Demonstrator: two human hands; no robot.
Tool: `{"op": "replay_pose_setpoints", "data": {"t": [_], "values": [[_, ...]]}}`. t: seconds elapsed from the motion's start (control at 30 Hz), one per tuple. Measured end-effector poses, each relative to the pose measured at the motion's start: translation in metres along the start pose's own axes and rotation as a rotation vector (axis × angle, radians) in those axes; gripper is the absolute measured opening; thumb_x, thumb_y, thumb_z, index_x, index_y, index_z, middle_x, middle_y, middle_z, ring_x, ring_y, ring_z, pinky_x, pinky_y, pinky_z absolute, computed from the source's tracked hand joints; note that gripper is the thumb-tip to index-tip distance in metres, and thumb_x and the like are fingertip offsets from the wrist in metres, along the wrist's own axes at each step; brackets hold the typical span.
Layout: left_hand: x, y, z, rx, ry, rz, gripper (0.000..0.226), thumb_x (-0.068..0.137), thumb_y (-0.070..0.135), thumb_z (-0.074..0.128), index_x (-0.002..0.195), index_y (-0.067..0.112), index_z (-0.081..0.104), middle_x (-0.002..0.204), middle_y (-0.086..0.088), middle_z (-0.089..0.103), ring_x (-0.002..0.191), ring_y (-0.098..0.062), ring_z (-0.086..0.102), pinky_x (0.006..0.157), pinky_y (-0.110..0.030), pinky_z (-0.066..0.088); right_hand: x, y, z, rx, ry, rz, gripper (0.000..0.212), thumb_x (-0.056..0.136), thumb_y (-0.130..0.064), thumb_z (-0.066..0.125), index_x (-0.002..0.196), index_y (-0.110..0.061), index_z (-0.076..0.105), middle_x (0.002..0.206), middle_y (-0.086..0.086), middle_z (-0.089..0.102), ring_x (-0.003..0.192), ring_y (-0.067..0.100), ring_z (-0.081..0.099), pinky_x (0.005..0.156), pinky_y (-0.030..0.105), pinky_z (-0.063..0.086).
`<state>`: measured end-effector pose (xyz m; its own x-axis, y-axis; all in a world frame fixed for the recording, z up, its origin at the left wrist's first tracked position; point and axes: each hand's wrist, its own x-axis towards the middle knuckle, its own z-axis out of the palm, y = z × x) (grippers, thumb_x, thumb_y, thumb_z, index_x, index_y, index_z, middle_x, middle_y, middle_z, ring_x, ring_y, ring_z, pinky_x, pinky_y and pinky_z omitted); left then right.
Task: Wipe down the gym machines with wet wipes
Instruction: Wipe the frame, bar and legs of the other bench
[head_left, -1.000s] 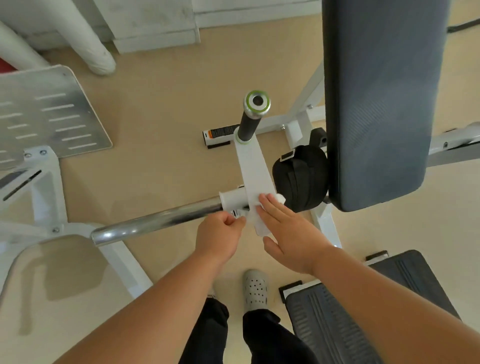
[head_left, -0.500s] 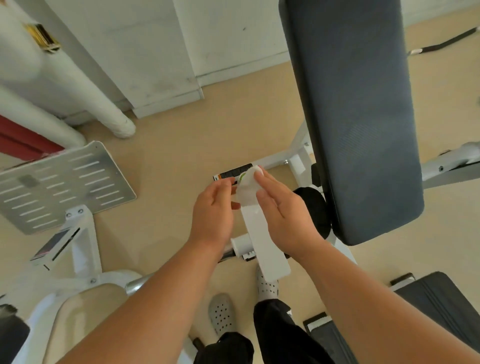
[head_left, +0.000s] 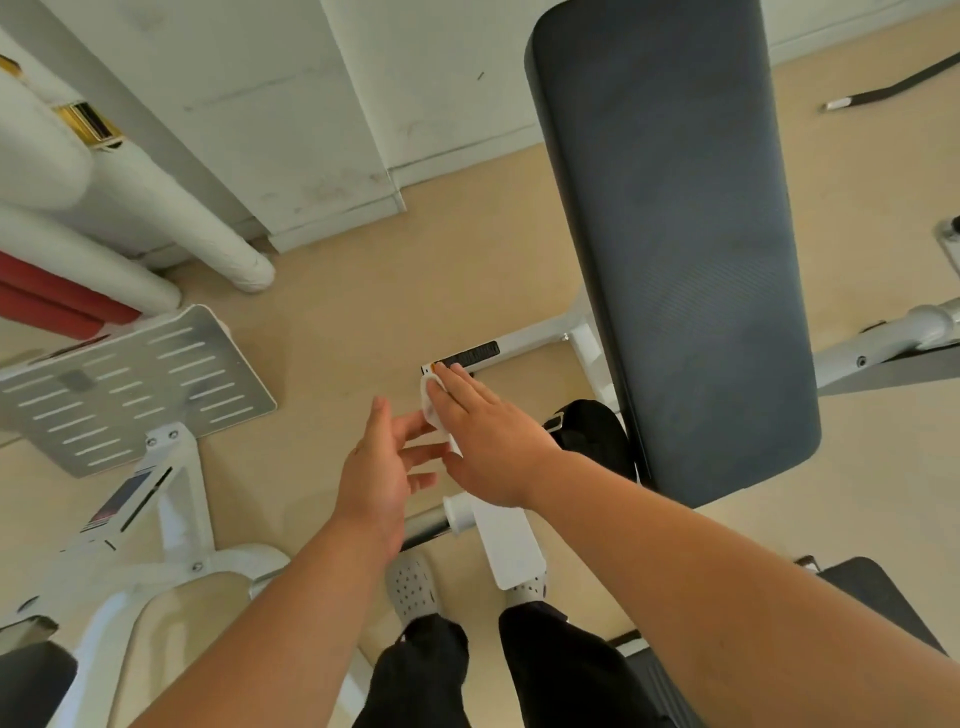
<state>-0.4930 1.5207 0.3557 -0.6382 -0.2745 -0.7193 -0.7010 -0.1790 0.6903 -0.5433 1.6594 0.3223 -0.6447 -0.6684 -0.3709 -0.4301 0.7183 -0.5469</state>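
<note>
Just left of the lower half of the dark back pad (head_left: 670, 234), the right hand (head_left: 491, 441) is lying flat with its fingers straight and close together, pressing the white wet wipe (head_left: 430, 402) down onto the upper end of the machine's white lever arm (head_left: 506, 540). The left hand (head_left: 382, 462) is hovering a little farther left of the pad, palm turned toward the right hand, fingers spread and relaxed, gripping nothing. Its fingertips are reaching the wipe's lower edge, though it is impossible to tell whether they are touching it. The two hands are sitting close beside each other without clasping, and both bare forearms are coming up from the bottom edge. Most of the wipe is lying hidden under the right fingers, so only its left rim and a narrow strip are showing, and the lever's grip is covered completely. At the pad's lower left edge, a black roller cushion (head_left: 592, 431) is peeking out, partly blocked by the right wrist. Below the pad's left corner, a light perforated clog (head_left: 413, 587) is showing, while its partner is mostly hiding behind the lever arm. Far left of the pad, a slotted metal footplate (head_left: 130, 384) is running off the frame edge. A dark label (head_left: 470, 356) on the base frame left of the pad is too blurred to read.
</note>
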Motion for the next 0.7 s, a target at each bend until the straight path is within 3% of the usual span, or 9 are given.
{"op": "replay_pose_setpoints", "data": {"t": [0.07, 0.1, 0.13, 0.2, 0.33, 0.47, 0.6, 0.7], "values": [[0.001, 0.001, -0.003, -0.016, -0.011, -0.034, 0.068, 0.105, 0.060, 0.020, 0.119, 0.018, 0.072, 0.114, 0.002, 0.075, 0.111, -0.024, 0.069, 0.099, -0.047, 0.047, -0.003, -0.002, 0.000, 0.037, -0.015, 0.019, 0.085, 0.102, -0.029, 0.052, 0.163, -0.014, -0.006, 0.171, 0.000, -0.015, 0.158, 0.018, -0.009, 0.128, 0.036, 0.012], [0.000, 0.000, -0.004, -0.023, -0.021, -0.044, 0.067, 0.105, 0.059, 0.020, 0.119, 0.019, 0.072, 0.114, 0.001, 0.075, 0.112, -0.021, 0.069, 0.104, -0.048, 0.044, -0.008, -0.003, 0.002, 0.092, -0.021, 0.051, 0.088, 0.102, -0.029, 0.054, 0.163, -0.017, -0.007, 0.171, -0.002, -0.015, 0.158, 0.021, 0.003, 0.124, 0.035, 0.023], [-0.001, -0.002, -0.005, -0.036, -0.039, -0.050, 0.067, 0.106, 0.059, 0.020, 0.118, 0.019, 0.072, 0.114, 0.002, 0.076, 0.113, -0.019, 0.068, 0.109, -0.050, 0.041, -0.014, -0.004, 0.005, 0.174, -0.014, 0.092, 0.090, 0.101, -0.030, 0.057, 0.163, -0.019, -0.007, 0.171, -0.006, -0.013, 0.154, 0.025, 0.020, 0.114, 0.034, 0.036], [-0.004, -0.001, -0.003, -0.051, -0.092, -0.057, 0.066, 0.106, 0.058, 0.020, 0.116, 0.022, 0.074, 0.114, 0.004, 0.075, 0.115, -0.016, 0.067, 0.113, -0.052, 0.038, -0.025, -0.005, 0.008, 0.370, 0.054, 0.163, 0.090, 0.101, -0.032, 0.058, 0.163, -0.022, -0.006, 0.169, -0.010, 0.000, 0.137, 0.027, 0.045, 0.093, 0.031, 0.044], [-0.003, 0.002, -0.005, -0.050, -0.176, -0.085, 0.065, 0.105, 0.059, 0.019, 0.118, 0.024, 0.072, 0.119, 0.010, 0.073, 0.116, -0.011, 0.066, 0.113, -0.050, 0.038, -0.009, -0.008, -0.007, 0.563, 0.099, 0.286, 0.075, 0.101, -0.030, 0.056, 0.163, -0.020, 0.014, 0.161, -0.004, 0.029, 0.139, 0.017, 0.041, 0.099, 0.025, 0.036], [0.003, -0.004, -0.016, -0.121, -0.221, -0.144, 0.065, 0.102, 0.064, 0.020, 0.120, 0.022, 0.066, 0.126, 0.008, 0.071, 0.119, -0.014, 0.065, 0.110, -0.047, 0.041, 0.016, -0.013, -0.015, 0.248, 0.043, 0.209, 0.060, 0.098, -0.030, 0.056, 0.155, -0.018, 0.041, 0.157, -0.001, 0.040, 0.139, 0.021, 0.042, 0.107, 0.030, 0.037], [0.009, -0.009, -0.023, -0.111, -0.302, -0.149, 0.079, 0.100, 0.069, 0.013, 0.136, 0.019, 0.062, 0.134, 0.008, 0.066, 0.124, -0.013, 0.062, 0.119, -0.051, 0.028, 0.002, -0.010, -0.004, -0.027, 0.068, 0.035, 0.064, 0.097, -0.023, 0.056, 0.157, -0.012, 0.036, 0.157, 0.003, 0.037, 0.144, 0.023, 0.029, 0.120, 0.035, 0.030], [0.005, -0.008, -0.024, -0.092, -0.359, -0.140, 0.078, 0.100, 0.067, 0.007, 0.137, 0.027, 0.061, 0.134, 0.013, 0.065, 0.127, -0.010, 0.059, 0.121, -0.053, 0.023, -0.015, -0.003, 0.002, -0.146, 0.149, -0.021, 0.068, 0.095, -0.021, 0.058, 0.157, -0.011, 0.034, 0.162, 0.003, 0.032, 0.150, 0.023, 0.027, 0.121, 0.031, 0.022]]}}
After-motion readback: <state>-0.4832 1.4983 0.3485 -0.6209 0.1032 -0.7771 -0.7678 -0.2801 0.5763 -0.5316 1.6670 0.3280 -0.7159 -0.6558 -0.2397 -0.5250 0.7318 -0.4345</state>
